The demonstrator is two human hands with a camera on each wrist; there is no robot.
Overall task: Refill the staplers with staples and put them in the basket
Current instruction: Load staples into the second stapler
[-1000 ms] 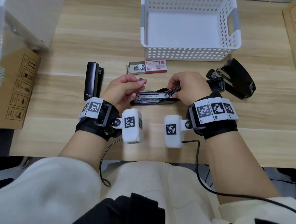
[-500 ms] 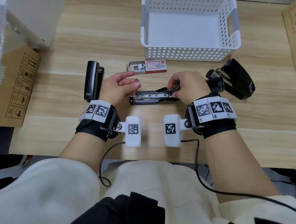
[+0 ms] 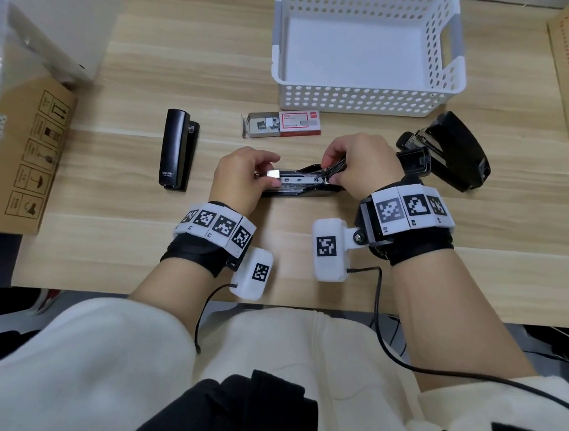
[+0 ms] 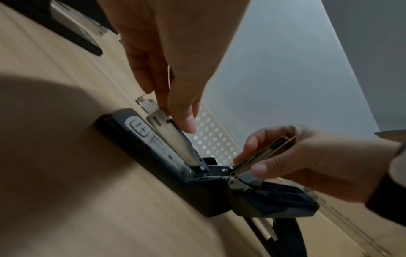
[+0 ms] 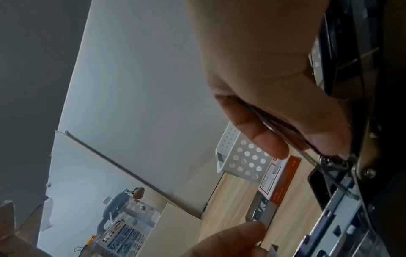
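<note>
Lay opened flat on the table (image 3: pixel 108 238) between both hands: a black stapler (image 3: pixel 298 186), metal staple channel exposed, its lid swung back toward the right, with a short silver strip of staples (image 3: pixel 273 173) at the channel's left end. Rested to the left, closed and on its side: a slim black stapler (image 3: pixel 177 153); to the right, opened and tilted: a bulky black stapler (image 3: pixel 453 152). Stood behind them: a white perforated basket (image 3: pixel 360 100), holding nothing, with a red-and-white staple box (image 3: pixel 282 125) slid open just in front of it.
</note>
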